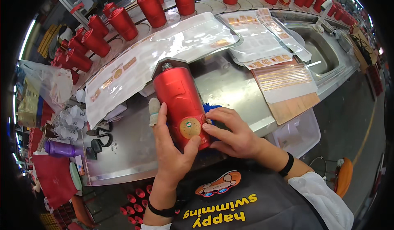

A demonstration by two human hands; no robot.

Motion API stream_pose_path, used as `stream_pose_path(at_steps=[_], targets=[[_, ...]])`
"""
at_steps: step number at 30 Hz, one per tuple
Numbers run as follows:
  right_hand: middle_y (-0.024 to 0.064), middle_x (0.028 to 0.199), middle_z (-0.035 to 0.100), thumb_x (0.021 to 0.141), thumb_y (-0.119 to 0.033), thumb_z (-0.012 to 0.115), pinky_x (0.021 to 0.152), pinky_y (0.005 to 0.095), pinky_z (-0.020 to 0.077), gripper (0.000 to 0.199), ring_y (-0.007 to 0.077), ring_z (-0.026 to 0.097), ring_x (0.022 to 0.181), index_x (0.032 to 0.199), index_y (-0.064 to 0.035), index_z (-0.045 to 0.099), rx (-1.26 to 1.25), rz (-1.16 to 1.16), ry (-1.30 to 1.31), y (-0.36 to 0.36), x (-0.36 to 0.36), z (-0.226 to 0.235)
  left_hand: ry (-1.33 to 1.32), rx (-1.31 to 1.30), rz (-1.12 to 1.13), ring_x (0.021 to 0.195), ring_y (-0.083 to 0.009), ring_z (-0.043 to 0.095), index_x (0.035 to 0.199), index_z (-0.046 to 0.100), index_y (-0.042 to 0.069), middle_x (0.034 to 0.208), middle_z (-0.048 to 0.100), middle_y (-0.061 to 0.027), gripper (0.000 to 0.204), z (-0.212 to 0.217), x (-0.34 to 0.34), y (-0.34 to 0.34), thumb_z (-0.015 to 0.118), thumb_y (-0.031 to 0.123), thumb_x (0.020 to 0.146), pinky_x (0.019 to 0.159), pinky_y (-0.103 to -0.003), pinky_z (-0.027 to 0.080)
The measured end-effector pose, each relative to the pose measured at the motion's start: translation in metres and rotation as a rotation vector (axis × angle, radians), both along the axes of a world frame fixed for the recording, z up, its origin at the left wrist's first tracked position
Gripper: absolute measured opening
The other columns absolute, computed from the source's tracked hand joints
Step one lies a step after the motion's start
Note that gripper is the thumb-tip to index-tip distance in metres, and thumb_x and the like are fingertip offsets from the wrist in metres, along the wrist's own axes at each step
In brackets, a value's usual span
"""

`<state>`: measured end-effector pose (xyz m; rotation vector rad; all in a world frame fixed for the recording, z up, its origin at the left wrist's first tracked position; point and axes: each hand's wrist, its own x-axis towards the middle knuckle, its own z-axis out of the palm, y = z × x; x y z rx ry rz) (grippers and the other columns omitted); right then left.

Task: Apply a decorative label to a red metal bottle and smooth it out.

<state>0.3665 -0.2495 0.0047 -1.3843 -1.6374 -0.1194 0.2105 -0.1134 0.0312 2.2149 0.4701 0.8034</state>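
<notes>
A red metallic bottle (175, 91) with a narrow dark neck lies tilted on a stand, its neck away from me. Low on its side sits a round gold decal (190, 128). My left hand (171, 151) is wrapped along the bottle's left side, the thumb just below the decal; one finger wears a pale cover (154, 111). On the opposite side, my right hand (232, 133) presses bent fingers against the bottle at a small brownish patch (205, 119), partly hidden by the fingertips. Something blue (211, 107) shows behind that hand.
Decal sheets (164, 40) lie on trays across the metal table (123, 154). A curved conveyor behind carries several red bottles (151, 9). At right are a brown board (291, 106), a sink (322, 51) and a white bin (301, 133). Scissors (100, 135) and a purple jar (60, 148) stand left.
</notes>
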Motion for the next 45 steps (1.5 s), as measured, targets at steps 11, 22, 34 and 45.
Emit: stream_pose_path(at_steps=[11, 22, 34, 45], targets=[[0.0196, 0.125, 0.050, 0.069, -0.009, 0.077, 0.093, 0.0468, 0.0461, 0.062, 0.0399, 0.052, 0.111, 0.126, -0.0051, 0.054, 0.010, 0.013, 0.002, 0.000, 0.001, -0.001, 0.022, 0.026, 0.037, 0.128, -0.0404, 0.038, 0.143, 0.025, -0.006, 0.139, 0.037, -0.0279, 0.085, 0.007, 0.005, -0.008, 0.070, 0.016, 0.075, 0.108, -0.044, 0.029], [0.0096, 0.093, 0.062, 0.071, -0.002, 0.070, 0.070, 0.0364, 0.0473, 0.030, 0.0257, 0.059, 0.082, 0.099, -0.0028, 0.060, 0.107, 0.068, -0.125, -0.007, 0.012, 0.023, -0.040, -0.041, -0.123, 0.135, -0.0419, 0.031, 0.145, 0.022, -0.007, 0.144, 0.031, -0.0291, 0.089, -0.002, -0.007, 0.007, 0.071, 0.019, 0.076, 0.112, -0.044, 0.024], [0.0016, 0.085, 0.055, 0.067, -0.014, 0.067, 0.070, 0.0326, 0.0401, 0.024, 0.0171, 0.052, 0.076, 0.090, -0.0073, 0.062, 0.054, 0.149, -0.227, -0.007, -0.005, 0.058, 0.066, 0.304, 0.004, 0.134, -0.0420, 0.034, 0.146, 0.026, -0.001, 0.146, 0.031, -0.0273, 0.100, -0.007, -0.013, 0.001, 0.080, 0.024, 0.065, 0.111, -0.050, 0.024], [0.0017, 0.078, 0.047, 0.067, -0.015, 0.061, 0.067, 0.0318, 0.0393, 0.022, 0.0168, 0.052, 0.076, 0.087, -0.0066, 0.060, -0.071, 0.144, -0.348, 0.001, -0.015, 0.076, -0.015, 0.277, 0.034, 0.131, -0.0437, 0.036, 0.144, 0.026, -0.003, 0.145, 0.033, -0.0272, 0.098, -0.023, -0.011, 0.002, 0.077, 0.017, 0.063, 0.110, -0.050, 0.025]])
